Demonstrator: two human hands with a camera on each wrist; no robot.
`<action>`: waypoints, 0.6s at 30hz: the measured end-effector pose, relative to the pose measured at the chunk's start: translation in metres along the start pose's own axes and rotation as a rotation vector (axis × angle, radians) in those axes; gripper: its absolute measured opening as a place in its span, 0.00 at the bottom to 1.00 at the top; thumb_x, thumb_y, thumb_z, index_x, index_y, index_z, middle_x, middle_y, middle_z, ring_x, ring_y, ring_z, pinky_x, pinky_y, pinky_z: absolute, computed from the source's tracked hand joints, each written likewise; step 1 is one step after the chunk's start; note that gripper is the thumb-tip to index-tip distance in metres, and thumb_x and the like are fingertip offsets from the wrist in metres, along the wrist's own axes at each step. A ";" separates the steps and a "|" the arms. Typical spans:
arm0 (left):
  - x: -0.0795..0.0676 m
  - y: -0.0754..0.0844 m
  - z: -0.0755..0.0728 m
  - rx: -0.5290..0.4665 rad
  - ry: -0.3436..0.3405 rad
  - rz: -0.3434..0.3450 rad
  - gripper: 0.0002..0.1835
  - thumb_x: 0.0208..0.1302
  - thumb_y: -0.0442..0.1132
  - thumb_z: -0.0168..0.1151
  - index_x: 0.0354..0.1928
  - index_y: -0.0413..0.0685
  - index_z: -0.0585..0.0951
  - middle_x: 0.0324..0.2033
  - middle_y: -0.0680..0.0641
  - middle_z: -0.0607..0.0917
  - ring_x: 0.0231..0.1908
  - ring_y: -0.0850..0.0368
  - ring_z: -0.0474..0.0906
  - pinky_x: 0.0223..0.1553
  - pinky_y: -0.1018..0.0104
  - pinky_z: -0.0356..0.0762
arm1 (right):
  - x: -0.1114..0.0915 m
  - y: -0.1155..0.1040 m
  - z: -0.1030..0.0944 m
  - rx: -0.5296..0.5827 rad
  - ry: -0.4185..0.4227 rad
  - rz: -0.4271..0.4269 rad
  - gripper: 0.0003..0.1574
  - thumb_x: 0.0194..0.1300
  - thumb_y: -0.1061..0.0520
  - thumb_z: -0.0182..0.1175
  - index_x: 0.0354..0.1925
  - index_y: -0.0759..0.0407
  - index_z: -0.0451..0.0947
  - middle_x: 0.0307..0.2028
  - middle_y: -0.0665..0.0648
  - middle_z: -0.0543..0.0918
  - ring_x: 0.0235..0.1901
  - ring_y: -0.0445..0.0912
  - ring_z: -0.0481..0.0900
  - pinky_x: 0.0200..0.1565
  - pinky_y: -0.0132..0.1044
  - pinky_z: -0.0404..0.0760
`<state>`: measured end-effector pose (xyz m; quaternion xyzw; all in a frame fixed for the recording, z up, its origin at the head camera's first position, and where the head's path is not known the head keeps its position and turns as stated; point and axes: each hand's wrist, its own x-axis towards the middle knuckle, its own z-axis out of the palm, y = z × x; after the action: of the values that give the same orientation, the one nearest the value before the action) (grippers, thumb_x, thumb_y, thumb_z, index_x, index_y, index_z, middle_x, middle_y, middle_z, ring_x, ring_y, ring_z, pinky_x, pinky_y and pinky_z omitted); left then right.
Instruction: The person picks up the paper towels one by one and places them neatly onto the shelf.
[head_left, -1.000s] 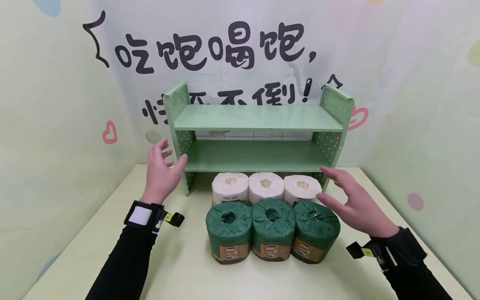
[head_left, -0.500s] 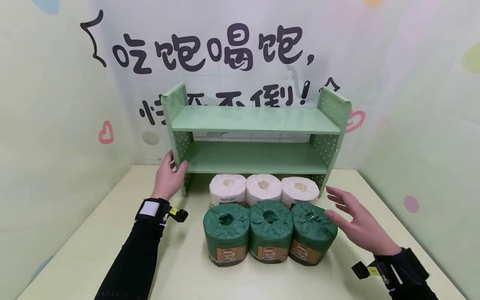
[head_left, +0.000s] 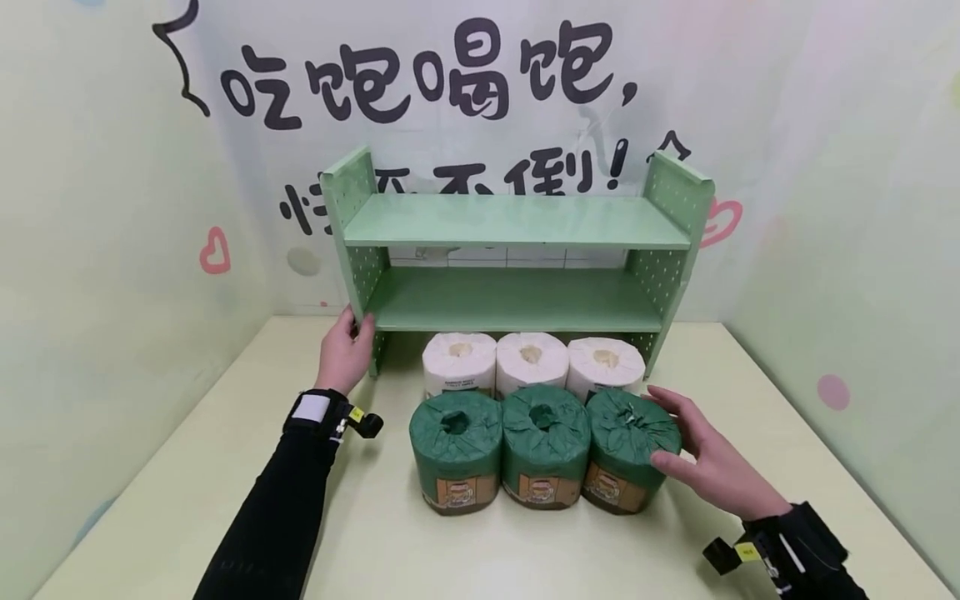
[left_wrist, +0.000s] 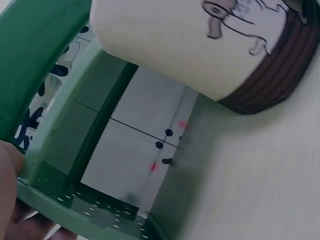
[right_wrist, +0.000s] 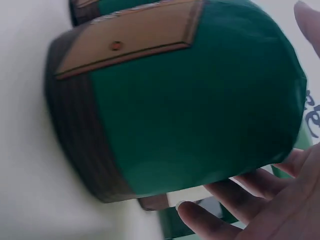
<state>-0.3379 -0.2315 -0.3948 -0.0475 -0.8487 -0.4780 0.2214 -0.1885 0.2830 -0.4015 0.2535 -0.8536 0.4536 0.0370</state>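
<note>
**Right hand on the green roll, left hand at the shelf post**

A pale desk (head_left: 187, 467) is seen, walled in by a printed backdrop (head_left: 480, 92). A green two-tier shelf (head_left: 517, 233) is stood at the back of the desk; both tiers are bare. Everything else is placed relative to this shelf.

Directly in front of the shelf, partly under its lower tier, three white rolls (head_left: 531, 362) are lined up side by side. One row further out, three green-wrapped rolls (head_left: 543, 450) are set touching each other and the white row.

The right-end green roll (head_left: 628, 446) is the one being handled: it sits upright on the desk, in front of the shelf's right post. The right hand (head_left: 708, 467) is laid against its outer side, fingers spread and lightly curved over the top edge and flank; the grip is wide, not yet closed round the roll. In the right wrist view, fingers (right_wrist: 245, 192) are seen behind the wrapper, contact light.

The left hand (head_left: 343, 354) is held at the shelf's front left post, thumb and fingers curled round the post edge.

Judgement on doing this step well: the wide grip should be wrapped further round the roll's flank before lifting, squeezed gently since the roll will probably give, and lifted straight up so the neighbouring green roll is not dragged. The shelf is best kept steadied.
</note>
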 end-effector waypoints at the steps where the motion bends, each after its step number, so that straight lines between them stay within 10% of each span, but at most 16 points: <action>1: 0.001 0.000 0.001 -0.002 0.007 0.003 0.24 0.79 0.50 0.45 0.69 0.48 0.69 0.56 0.37 0.77 0.50 0.47 0.75 0.44 0.48 0.79 | 0.000 0.001 0.001 0.004 -0.002 0.012 0.52 0.66 0.62 0.66 0.77 0.52 0.46 0.69 0.60 0.59 0.60 0.51 0.66 0.54 0.29 0.70; 8: 0.009 -0.001 0.000 -0.019 0.025 0.009 0.21 0.79 0.52 0.46 0.65 0.53 0.73 0.42 0.41 0.81 0.36 0.52 0.74 0.31 0.59 0.74 | 0.003 0.008 0.008 0.039 0.010 0.046 0.73 0.50 0.60 0.77 0.78 0.46 0.37 0.70 0.63 0.53 0.65 0.58 0.54 0.57 0.71 0.58; 18: 0.002 -0.001 0.002 -0.011 0.012 0.011 0.22 0.79 0.51 0.45 0.69 0.52 0.71 0.38 0.42 0.80 0.33 0.52 0.72 0.28 0.59 0.72 | 0.001 0.021 0.016 0.113 -0.054 0.050 0.75 0.44 0.61 0.81 0.74 0.57 0.39 0.67 0.62 0.60 0.63 0.57 0.59 0.58 0.71 0.57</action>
<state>-0.3406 -0.2310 -0.3960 -0.0504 -0.8444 -0.4817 0.2289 -0.1969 0.2793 -0.4268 0.2460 -0.8334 0.4948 -0.0116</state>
